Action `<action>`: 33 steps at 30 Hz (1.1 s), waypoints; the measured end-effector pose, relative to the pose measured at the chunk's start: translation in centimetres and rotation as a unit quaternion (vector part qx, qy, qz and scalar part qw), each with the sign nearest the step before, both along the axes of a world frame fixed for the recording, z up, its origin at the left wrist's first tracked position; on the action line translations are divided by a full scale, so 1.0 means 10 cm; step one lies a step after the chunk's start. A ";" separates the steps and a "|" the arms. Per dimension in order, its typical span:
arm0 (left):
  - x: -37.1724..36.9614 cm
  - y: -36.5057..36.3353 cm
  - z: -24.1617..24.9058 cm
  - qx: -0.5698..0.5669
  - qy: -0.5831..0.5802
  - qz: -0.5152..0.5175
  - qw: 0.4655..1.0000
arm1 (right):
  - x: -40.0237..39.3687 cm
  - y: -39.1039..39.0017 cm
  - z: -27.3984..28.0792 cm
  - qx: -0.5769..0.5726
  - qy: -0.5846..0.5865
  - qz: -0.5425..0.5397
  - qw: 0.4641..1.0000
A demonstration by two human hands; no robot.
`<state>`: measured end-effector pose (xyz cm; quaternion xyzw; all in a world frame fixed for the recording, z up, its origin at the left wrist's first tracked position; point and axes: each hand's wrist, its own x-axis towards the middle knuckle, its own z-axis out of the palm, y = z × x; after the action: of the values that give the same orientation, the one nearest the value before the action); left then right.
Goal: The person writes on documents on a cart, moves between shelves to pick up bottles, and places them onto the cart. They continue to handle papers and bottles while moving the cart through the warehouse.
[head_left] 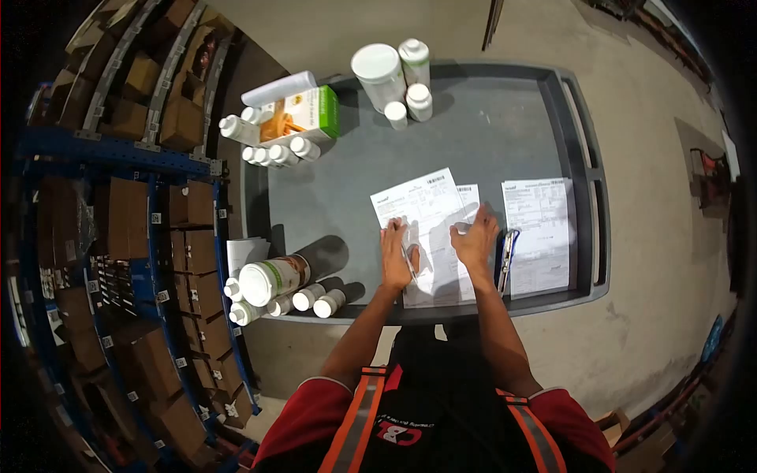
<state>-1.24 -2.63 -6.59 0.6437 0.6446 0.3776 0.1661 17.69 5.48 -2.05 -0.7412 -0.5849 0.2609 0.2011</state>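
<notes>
My left hand (pixel 394 258) lies on a printed sheet (pixel 418 197) on the grey cart. A slim pen (pixel 409 262) is held between its thumb and fingers. My right hand (pixel 476 240) is open, fingers apart, over the right edge of the overlapping sheets. Part of a second sheet (pixel 468 197) shows from beneath the first. Just right of that hand, a blue-and-silver tool (pixel 507 256), perhaps a cutter, rests on the left edge of another stack of printed papers (pixel 542 229).
The grey cart (pixel 441 317) has raised edges. White bottles and a large tub (pixel 377 72) stand at its far side. A green-and-white box (pixel 303 114) with bottles and rolled paper sits far left; a tub (pixel 264 282) and bottles stand near left. Shelves with cartons (pixel 130 217) line the left.
</notes>
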 end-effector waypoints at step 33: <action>0.05 -0.22 0.45 -0.028 -0.015 -0.057 0.998 | 0.57 -0.44 -0.32 -0.273 0.267 0.063 0.922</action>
<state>-0.71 -4.86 -2.14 0.6689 0.6147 0.3584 0.2151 23.38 1.08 -5.29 -0.6319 -0.4608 0.6109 0.1231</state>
